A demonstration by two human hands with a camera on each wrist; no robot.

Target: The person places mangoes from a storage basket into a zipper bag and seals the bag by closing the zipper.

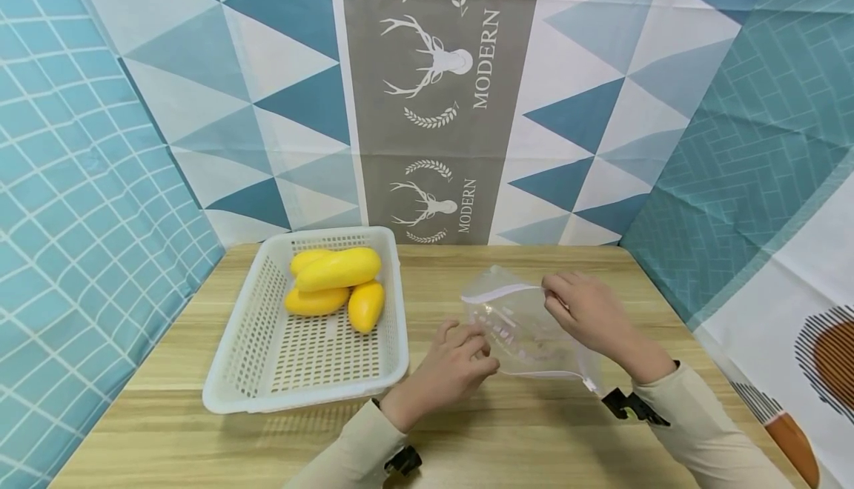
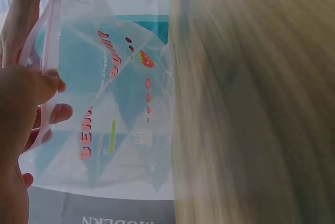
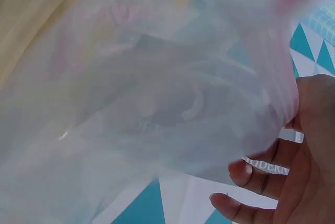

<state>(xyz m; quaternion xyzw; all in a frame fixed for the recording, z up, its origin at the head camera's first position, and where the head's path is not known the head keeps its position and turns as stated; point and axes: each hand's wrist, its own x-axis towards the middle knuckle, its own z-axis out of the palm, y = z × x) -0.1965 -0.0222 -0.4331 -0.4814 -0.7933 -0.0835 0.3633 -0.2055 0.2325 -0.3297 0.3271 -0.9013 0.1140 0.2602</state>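
Note:
A clear zip bag (image 1: pixel 527 333) with a pale pink zip strip and red printed lettering is held just above the table, its mouth partly spread. My left hand (image 1: pixel 457 363) pinches one side of the mouth; in the left wrist view its thumb (image 2: pixel 44 84) lies over the strip and fingertips show through the film. My right hand (image 1: pixel 587 315) grips the other side by the rim. In the right wrist view the right hand (image 3: pixel 309 161) has its thumb and forefinger on the film, other fingers loosely bent. No contents show inside the bag.
Left of the bag stands a white perforated plastic basket (image 1: pixel 400 326) with several yellow mango-like fruits (image 1: pixel 340 269) heaped toward its back. Both are on a wood-grain table (image 1: pixel 520 444). Patterned cloth (image 1: pixel 434 104) hangs behind the table and along both sides.

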